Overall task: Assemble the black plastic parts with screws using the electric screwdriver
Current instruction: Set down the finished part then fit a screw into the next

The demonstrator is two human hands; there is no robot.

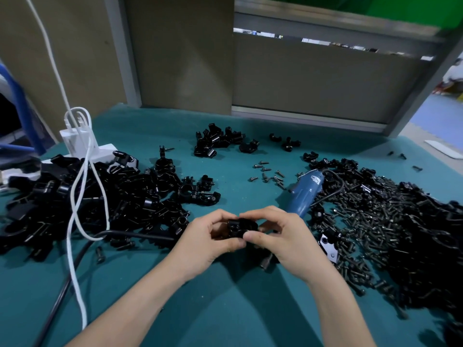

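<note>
Black moulded parts, left heap (100, 201), lie along the desk's (225, 309) left edge. A white cable (82, 196) and a black cord (75, 259) are draped across them.

Risk 1: the cord runs just beside my left forearm. A snag there could drag parts off the heap.

Left grip (208, 244): fingertips and thumb curled, pinching the black plastic part (240, 227) above the desk's middle. Right grip (285, 239): pinching the same part from the other side. I cannot tell whether two halves are seated together under my fingers.

Risk 2: the hold is by fingertips only. A slip would probably drop the part among look-alikes.

Electric screwdriver (308, 194): lying unattended just beyond my right grip, its rear resting on the black screws (370, 221).

Risk 3: to pick it up I must free one grip, and the part may shift then. The tool's own cord may also scatter screws.

Silver screws (268, 171): scattered loose toward the far edge.

Containers: none seen. Parts and screws lie in open heaps on the cloth, so mixing seems likely.
</note>
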